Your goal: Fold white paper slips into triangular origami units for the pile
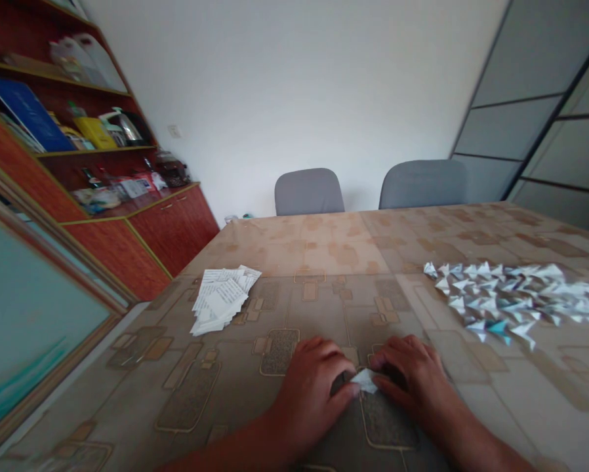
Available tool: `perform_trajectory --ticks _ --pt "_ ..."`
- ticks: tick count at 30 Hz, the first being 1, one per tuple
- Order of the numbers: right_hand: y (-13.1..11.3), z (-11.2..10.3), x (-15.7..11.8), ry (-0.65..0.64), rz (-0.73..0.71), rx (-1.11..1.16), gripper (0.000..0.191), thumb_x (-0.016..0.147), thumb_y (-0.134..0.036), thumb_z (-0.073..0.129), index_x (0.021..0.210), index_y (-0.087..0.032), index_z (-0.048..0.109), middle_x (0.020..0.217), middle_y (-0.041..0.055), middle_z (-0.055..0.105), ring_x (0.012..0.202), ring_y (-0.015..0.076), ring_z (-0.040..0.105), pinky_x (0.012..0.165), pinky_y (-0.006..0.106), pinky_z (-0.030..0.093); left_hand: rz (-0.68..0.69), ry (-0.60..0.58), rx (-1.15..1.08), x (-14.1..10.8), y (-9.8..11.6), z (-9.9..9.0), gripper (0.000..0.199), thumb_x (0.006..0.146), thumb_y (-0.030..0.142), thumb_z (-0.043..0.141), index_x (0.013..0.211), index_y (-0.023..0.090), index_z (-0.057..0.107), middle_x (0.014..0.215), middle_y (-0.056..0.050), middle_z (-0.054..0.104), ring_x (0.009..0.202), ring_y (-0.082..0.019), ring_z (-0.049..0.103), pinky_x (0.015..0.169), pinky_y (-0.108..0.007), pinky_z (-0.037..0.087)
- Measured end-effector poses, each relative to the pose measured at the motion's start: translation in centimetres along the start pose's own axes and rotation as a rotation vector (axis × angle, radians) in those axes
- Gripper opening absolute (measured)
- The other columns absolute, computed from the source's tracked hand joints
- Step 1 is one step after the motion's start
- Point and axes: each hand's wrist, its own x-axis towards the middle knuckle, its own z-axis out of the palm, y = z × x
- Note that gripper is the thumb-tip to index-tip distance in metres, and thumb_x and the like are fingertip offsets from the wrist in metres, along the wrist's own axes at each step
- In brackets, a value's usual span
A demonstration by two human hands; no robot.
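Grip: we saw both hands pressed down together on one small folded white paper piece (pixel 365 380), which lay on the near middle of the table, just in front of the person.
Left hand: the left hand (pixel 310 385) lay palm down, its fingers curled, with thumb and fingertips pinching the left edge of the paper.
Right hand: the right hand (pixel 412 377) lay palm down too, its fingers closed onto the right edge of the same piece; the two hands nearly touched over it.
Paper piece: we could make out only a small white pointed corner between the fingers; the rest was hidden under them, so we could not tell its full shape.
Table: a wide table covered in a beige and brown patterned oilcloth (pixel 324 262) carried everything.
Left pile: a loose stack of flat white printed paper slips (pixel 223 298) lay well apart from the hands, further off on the left.
Right pile: a spread heap of small folded white and bluish paper triangles (pixel 511 295) lay further off on the right.
Far side: two grey upholstered chairs (pixel 308 191) stood at the far edge, against a plain white wall.
Left edge: a red-brown wooden shelf cabinet (pixel 142 223) held books, bottles and a kettle.
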Motion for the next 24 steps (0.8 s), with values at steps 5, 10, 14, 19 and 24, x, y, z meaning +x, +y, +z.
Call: perform_trajectory --ticks 5,10,14,19,24 --pt "0.0 -0.1 0.2 -0.004 -0.021 0.025 0.016 0.076 -0.009 0.069 0.075 -0.023 0.064 0.078 0.0002 0.065 0.081 0.0225 0.055 0.074 0.034 0.036 -0.005 0.03 0.008 0.6 0.1 1.2 0.011 0.076 0.019 0.076 0.082 0.019 0.066 0.083 0.0 0.064 0.083 -0.019 0.056 0.074 -0.031 0.037" --pt "0.7 -0.1 0.3 -0.042 -0.095 0.075 0.015 0.077 -0.008 0.066 0.073 -0.021 0.061 0.073 -0.0003 0.063 0.076 0.0196 0.054 0.071 0.031 0.035 0.022 0.066 -0.002 0.4 0.1 1.4 0.013 0.075 0.017 0.077 0.08 0.019 0.065 0.08 0.001 0.063 0.081 -0.019 0.055 0.073 -0.031 0.036" --pt "1.1 -0.1 0.4 -0.075 -0.169 0.093 0.016 0.079 -0.007 0.062 0.073 -0.022 0.06 0.072 -0.0005 0.063 0.073 0.0188 0.055 0.069 0.03 0.035 0.078 0.058 0.031 0.2 -0.2 1.5 0.008 0.081 0.018 0.071 0.078 0.019 0.063 0.078 0.001 0.061 0.08 -0.018 0.053 0.073 -0.031 0.035" --pt "0.9 -0.7 0.4 -0.079 -0.232 0.037 0.019 0.081 -0.006 0.061 0.071 -0.022 0.06 0.072 -0.0018 0.063 0.074 0.0179 0.056 0.071 0.03 0.034 0.15 0.035 0.124 0.1 -0.3 1.4 0.009 0.087 0.022 0.065 0.079 0.019 0.062 0.078 0.001 0.06 0.079 -0.017 0.051 0.074 -0.031 0.035" --pt "0.8 -1.3 0.4 -0.106 -0.28 0.028 0.018 0.086 -0.015 0.063 0.07 -0.024 0.061 0.073 -0.0021 0.063 0.076 0.0179 0.056 0.073 0.03 0.034 0.196 0.016 0.185 0.1 -0.2 1.2 0.014 0.091 0.025 0.06 0.078 0.019 0.062 0.079 0.0 0.06 0.079 -0.017 0.05 0.075 -0.032 0.036"
